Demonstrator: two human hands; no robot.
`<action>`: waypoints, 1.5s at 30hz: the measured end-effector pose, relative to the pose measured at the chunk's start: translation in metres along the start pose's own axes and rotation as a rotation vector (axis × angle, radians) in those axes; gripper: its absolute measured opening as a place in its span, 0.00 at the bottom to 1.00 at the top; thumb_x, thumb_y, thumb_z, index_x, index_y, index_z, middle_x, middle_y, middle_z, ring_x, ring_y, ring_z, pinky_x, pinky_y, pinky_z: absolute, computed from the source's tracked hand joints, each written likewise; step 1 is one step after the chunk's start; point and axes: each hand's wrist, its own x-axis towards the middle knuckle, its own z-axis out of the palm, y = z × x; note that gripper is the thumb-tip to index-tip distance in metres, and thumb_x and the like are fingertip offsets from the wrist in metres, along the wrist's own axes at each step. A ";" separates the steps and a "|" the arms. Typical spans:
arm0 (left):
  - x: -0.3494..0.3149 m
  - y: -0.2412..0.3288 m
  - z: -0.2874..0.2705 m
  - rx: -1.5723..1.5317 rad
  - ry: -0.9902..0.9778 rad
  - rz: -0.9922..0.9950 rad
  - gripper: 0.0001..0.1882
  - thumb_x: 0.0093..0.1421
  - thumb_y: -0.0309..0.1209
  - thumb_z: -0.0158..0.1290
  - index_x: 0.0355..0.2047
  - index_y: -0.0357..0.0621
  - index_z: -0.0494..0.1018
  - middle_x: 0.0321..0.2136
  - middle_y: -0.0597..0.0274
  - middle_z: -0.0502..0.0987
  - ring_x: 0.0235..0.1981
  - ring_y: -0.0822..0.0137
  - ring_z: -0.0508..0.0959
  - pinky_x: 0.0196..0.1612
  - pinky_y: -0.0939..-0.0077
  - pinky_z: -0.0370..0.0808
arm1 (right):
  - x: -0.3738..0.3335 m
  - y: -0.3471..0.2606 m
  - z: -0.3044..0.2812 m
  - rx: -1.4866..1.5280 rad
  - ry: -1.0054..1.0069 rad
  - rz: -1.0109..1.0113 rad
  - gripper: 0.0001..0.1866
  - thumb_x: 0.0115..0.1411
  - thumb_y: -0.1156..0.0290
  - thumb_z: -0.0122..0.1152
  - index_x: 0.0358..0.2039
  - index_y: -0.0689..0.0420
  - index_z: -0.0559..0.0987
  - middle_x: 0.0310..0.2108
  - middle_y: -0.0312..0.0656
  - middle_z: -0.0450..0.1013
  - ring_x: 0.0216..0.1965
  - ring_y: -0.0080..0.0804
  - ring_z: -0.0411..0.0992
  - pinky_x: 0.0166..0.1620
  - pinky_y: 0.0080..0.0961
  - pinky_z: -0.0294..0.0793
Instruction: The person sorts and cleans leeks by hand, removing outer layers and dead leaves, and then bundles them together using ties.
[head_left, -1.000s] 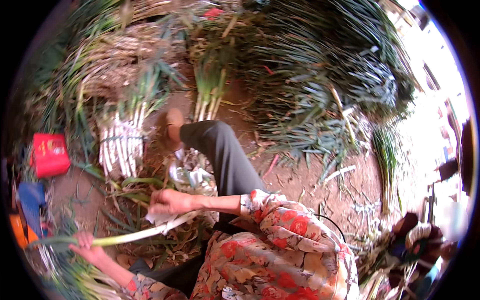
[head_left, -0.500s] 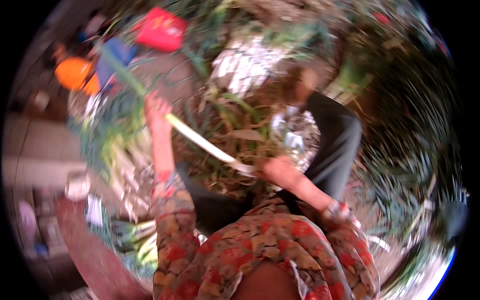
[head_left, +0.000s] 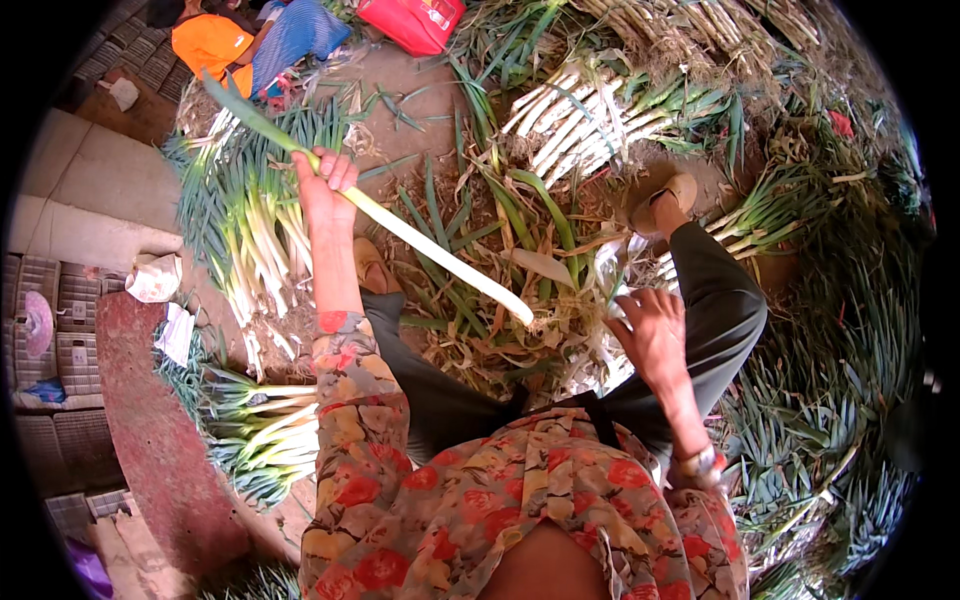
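The leek (head_left: 420, 242) is in mid-air over the scrap heap (head_left: 470, 340), well in from the L edge of the floor (head_left: 395, 80), where the pale slabs (head_left: 120, 190) start. It slants: green tip away & L, white root end in twd R. L grip (head_left: 326, 188) is closed round it, approx where green turns white. R grip (head_left: 652, 330) is loose, fingers spread & part-curled, nothing seen in it; it's at the heap's R side, nr the root end but not touching.

Handling, by looks: prob light but long, so it'd tip if held at one end. White shaft looks smooth & fairly stiff, maybe slick if damp; a hard squeeze could bruise or split it. Green part prob softer, bends/creases easily, so a poor spot to lift by. Best hold: L as is, nr the green/white join, firm not tight; R could pinch lightly just above the roots. Loose outer skin, if any, would prob tear & slip, so don't carry by it.
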 end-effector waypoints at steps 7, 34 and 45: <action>-0.005 -0.021 -0.004 0.041 0.109 -0.076 0.19 0.65 0.45 0.31 0.29 0.44 0.62 0.16 0.71 0.57 0.14 0.76 0.56 0.18 0.82 0.57 | 0.038 -0.033 0.059 1.134 -0.410 0.423 0.16 0.57 0.61 0.55 0.36 0.64 0.76 0.27 0.41 0.75 0.31 0.25 0.71 0.37 0.22 0.68; 0.011 -0.058 -0.004 -0.096 0.070 -0.122 0.17 0.65 0.38 0.33 0.38 0.35 0.65 0.34 0.49 0.71 0.38 0.55 0.74 0.50 0.55 0.70 | -0.025 -0.020 0.070 2.036 -0.734 0.671 0.18 0.58 0.72 0.52 0.46 0.69 0.68 0.28 0.45 0.73 0.30 0.31 0.72 0.37 0.26 0.73; -0.008 -0.084 0.038 -0.099 -0.028 -0.230 0.19 0.62 0.40 0.40 0.43 0.35 0.64 0.45 0.44 0.69 0.52 0.50 0.66 0.58 0.47 0.59 | 0.034 -0.022 0.065 1.035 -0.385 0.224 0.14 0.57 0.65 0.55 0.38 0.62 0.77 0.31 0.45 0.75 0.27 0.28 0.73 0.30 0.24 0.74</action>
